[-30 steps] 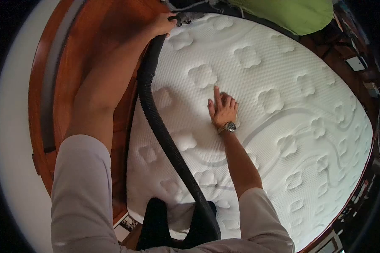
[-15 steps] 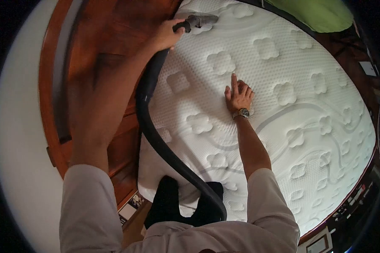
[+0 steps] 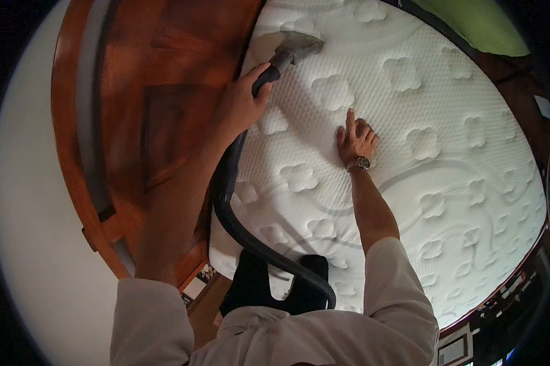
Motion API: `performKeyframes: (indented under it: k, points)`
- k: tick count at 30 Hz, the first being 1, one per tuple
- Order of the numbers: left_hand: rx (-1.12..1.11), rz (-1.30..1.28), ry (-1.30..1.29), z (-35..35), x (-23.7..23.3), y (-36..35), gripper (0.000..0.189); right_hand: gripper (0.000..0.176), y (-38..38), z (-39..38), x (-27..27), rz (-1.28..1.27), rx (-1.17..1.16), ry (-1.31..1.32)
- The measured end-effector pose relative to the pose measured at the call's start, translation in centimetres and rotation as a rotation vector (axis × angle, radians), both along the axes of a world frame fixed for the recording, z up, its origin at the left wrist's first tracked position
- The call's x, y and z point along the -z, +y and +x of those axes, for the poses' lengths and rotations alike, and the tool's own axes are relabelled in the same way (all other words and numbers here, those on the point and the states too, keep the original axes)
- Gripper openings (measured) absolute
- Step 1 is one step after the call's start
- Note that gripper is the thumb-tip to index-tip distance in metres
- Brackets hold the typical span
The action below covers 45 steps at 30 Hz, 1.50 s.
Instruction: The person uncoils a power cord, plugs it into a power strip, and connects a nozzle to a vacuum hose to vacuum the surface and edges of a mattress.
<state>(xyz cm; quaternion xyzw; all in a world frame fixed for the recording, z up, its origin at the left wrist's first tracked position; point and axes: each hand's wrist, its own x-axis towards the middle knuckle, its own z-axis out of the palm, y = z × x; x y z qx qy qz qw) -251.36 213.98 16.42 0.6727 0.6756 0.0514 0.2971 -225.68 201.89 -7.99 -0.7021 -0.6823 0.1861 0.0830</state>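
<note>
My left hand (image 3: 247, 100) is wrapped round the black handle of a vacuum nozzle (image 3: 300, 46). The nozzle has a flared, see-through grey head that lies against the white quilted mattress (image 3: 330, 155), near its far left edge. From the handle a black vacuum hose (image 3: 244, 229) curves back along the mattress side and over my legs. Flat on the mattress rests my right hand (image 3: 357, 145), forefinger stretched forward and the other fingers slightly bent, with nothing in it. A metal wristwatch (image 3: 362, 163) is on that wrist.
A reddish-brown wooden headboard (image 3: 177, 128) runs along the mattress's left side, beside a pale wall (image 3: 31, 201). Green fabric (image 3: 479, 27) hangs at the far right. My dark-clothed legs (image 3: 247, 283) are at the near edge. A framed item (image 3: 455, 351) stands at lower right.
My left hand has drawn the nozzle a little toward me along the mattress, and the hose has shifted with it. My right hand stays at the same spot; the view has shifted slightly.
</note>
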Motion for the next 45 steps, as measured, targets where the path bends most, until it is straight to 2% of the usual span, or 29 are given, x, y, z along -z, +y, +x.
performKeyframes:
  k: [5, 7, 14, 17, 20, 22, 25, 31, 34, 37, 38, 39, 40, 41, 43, 44, 45]
  points:
    - [-0.017, 0.009, -0.008, 0.0, -0.1, -2.8, 0.051, 0.072, 0.1, 0.3, 0.0, -0.027, -0.025, -0.015]
    - [-0.003, 0.085, -0.005, 0.0, 0.1, -3.9, 0.051, 0.07, 0.2, 0.4, -0.3, -0.067, -0.018, 0.044]
    - [-0.023, 0.037, 0.051, 0.3, -0.5, -7.5, 0.052, 0.068, 0.1, 0.4, -0.1, -0.002, -0.017, 0.027]
    - [-0.112, -0.059, 0.036, 0.3, -0.5, -9.1, 0.053, 0.069, 0.1, 0.4, 0.2, 0.003, -0.024, 0.031]
    - [-0.046, 0.078, 0.007, 0.0, 0.1, -10.7, 0.054, 0.069, 0.0, 0.3, 0.4, 0.035, -0.024, -0.002]
    - [-0.136, -0.087, -0.046, 0.1, -0.7, -11.6, 0.051, 0.069, 0.0, 0.3, 0.7, 0.027, -0.02, -0.017]
    - [-0.193, -0.178, -0.021, 0.2, -1.4, -12.6, 0.052, 0.068, 0.0, 0.2, 1.1, 0.048, -0.017, -0.023]
    - [-0.139, -0.034, -0.026, -0.7, 0.1, -13.8, 0.05, 0.068, 0.2, 0.4, 1.0, 0.112, -0.021, -0.053]
    - [-0.104, 0.065, 0.007, -1.1, 1.4, -14.4, 0.05, 0.062, 0.4, 0.2, -0.5, 0.173, -0.019, -0.026]
    - [-0.103, 0.13, -0.026, -1.4, 2.6, -14.8, 0.051, 0.053, 2.6, 0.4, -2.8, 0.355, -0.045, 0.043]
    - [-0.055, 0.302, -0.039, -2.2, 4.9, -15.4, 0.051, 0.054, 4.8, -0.5, -2.8, 0.556, -0.074, 0.204]
    - [-0.072, 0.3, -0.06, -2.4, 6.0, -15.7, 0.051, 0.048, 6.5, -2.5, -4.6, 0.692, -0.13, 0.307]
    - [-0.064, 0.384, -0.074, -2.5, 6.8, -16.0, 0.049, 0.047, 8.6, -4.8, -7.0, 0.679, -0.263, 0.446]
    - [-0.056, 0.462, -0.085, -2.5, 7.2, -16.5, 0.048, 0.043, 12.6, -6.2, -4.8, 0.49, -0.439, 0.498]
    - [-0.08, 0.382, -0.125, -2.7, 7.1, -16.3, 0.055, 0.039, 18.8, -10.9, 2.8, 0.576, -0.967, -0.285]
    - [-0.086, 0.31, -0.15, -3.0, 6.7, -16.2, 0.064, 0.039, 18.4, -11.9, 2.8, 0.575, -0.983, -0.291]
    - [-0.104, 0.317, -0.161, -3.1, 6.3, -16.4, 0.064, 0.038, 18.6, -12.7, 2.4, 0.525, -1.0, -0.327]
